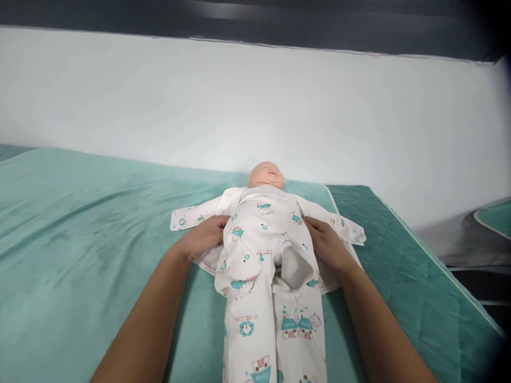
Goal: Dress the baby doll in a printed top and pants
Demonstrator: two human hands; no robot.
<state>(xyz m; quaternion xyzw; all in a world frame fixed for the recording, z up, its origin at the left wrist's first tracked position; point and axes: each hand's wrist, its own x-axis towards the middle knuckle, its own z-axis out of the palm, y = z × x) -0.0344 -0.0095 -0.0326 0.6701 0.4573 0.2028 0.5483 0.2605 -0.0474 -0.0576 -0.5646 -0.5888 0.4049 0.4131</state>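
A baby doll [266,175] lies on its back on a green bed cover [80,223], head pointing away from me. It wears a white sleepsuit [255,250] printed with teal houses and flowers; the sleeves spread to both sides and the legs run toward me. My left hand [205,236] rests palm down on the suit's left side at the doll's waist. My right hand [327,242] lies on the right side of the suit, fingers on the cloth by the hip. Whether either hand grips the fabric or only presses on it is unclear.
A white wall [255,106] rises right behind the bed. On the right lies a quilted green pad [399,266], and the bed's edge drops to a dark floor [479,276]. Wide green cover stretches to the left.
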